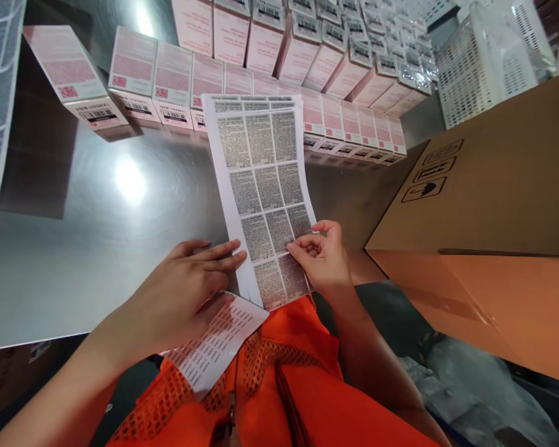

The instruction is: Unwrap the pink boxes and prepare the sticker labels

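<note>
print on the label sheet (263,186) is too tiny to read; right hand (323,257) fingertips pinch one sticker, left hand (186,292) fingers pressed flat together just beside its edge

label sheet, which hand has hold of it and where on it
The right hand pinches the label sheet at its lower right edge; the left hand lies flat on its lower left edge.

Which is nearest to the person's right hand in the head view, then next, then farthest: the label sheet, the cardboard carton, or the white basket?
1. Label sheet, pinched by the right hand.
2. Cardboard carton, just to its right.
3. White basket, far back right.
</note>
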`<state>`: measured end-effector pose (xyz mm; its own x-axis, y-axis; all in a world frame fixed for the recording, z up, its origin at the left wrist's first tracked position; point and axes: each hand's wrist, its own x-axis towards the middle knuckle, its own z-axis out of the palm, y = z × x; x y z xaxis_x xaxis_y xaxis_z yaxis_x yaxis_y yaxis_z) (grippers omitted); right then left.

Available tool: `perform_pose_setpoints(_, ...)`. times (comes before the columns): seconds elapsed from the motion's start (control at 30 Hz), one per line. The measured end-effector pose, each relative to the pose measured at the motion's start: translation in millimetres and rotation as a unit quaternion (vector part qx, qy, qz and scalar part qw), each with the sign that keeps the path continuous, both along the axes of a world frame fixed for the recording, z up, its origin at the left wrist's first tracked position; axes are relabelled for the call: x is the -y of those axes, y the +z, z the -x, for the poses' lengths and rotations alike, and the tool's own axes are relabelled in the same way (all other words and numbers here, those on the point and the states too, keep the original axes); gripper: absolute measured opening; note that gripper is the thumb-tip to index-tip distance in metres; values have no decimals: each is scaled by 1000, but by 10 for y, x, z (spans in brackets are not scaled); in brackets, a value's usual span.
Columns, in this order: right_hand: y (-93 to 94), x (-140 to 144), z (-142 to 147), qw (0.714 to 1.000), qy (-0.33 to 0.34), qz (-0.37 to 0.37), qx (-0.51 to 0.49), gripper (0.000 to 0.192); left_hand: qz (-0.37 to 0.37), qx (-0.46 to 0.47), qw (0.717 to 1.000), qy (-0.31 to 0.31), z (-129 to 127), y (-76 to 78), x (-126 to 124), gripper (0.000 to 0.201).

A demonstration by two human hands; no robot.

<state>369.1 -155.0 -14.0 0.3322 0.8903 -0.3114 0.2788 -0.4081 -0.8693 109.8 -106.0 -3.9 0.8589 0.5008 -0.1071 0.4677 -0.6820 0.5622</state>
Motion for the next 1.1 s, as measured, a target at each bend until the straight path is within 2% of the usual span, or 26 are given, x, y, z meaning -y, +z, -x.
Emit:
perform_pose_setpoints(0.23,-24,-1,23,999,-1,-13,31,45,-11,-2,1000,-3,-5,4,-4,21)
perform_pose_setpoints(0.4,-38,29,107,995,-13,-31,90,43,-4,-7,1000,1,6,19,6,21)
perform_pose_setpoints(0.5,-46,43,91,989,-46,-42,136,45,-3,-6,1000,-1,0,20,3,20)
perform_pose_setpoints(0.6,-36,32,-45,988,-99,-64,102,53,-8,8,1000,-6,8,-2,2,21)
perform_pose_setpoints(0.7,12,20,-234,991,-118,-53,20,44,-16,18,1000,-1,28,-45,13,25)
perform_pose_setpoints(0.87,47,37,-367,996,-82,35,-19,39,-26,16,1000,-3,24,-71,17,29)
perform_pose_setpoints(1.1,-15,37,-370,995,-2,27,97,32,-18,-15,1000,-1,1,-28,21,29)
